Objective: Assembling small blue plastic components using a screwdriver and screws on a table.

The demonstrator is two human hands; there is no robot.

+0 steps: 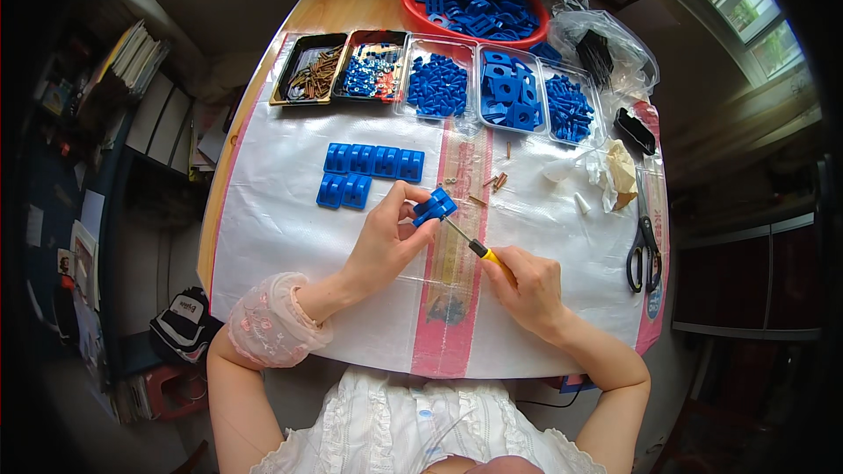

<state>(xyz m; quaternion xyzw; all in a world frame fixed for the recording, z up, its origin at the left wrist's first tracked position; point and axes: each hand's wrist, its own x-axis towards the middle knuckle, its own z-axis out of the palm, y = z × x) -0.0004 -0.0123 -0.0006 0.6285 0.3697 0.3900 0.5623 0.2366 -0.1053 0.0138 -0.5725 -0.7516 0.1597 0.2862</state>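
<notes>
Above the middle of the table, my left hand [386, 233] is closed on a blue plastic block [435, 205], thumb in front and fingers behind. My right hand [529, 288] grips a screwdriver [490, 256] with a yellow and black handle. Its metal shaft slants up and left, and the tip meets the lower right side of the block. Whether a screw sits under the tip is too small to tell. Left of my left hand lie two rows of similar blue blocks [373, 161]. Several copper-coloured screws [499, 181] are scattered beyond the screwdriver.
Along the back stand trays of brass screws [317, 73], nuts with small blue parts [372, 70], and more blue pieces [437, 85]. Behind them is a red basin [409, 5] heaped with blue parts. Black scissors [645, 250] and crumpled paper [621, 177] lie at the right.
</notes>
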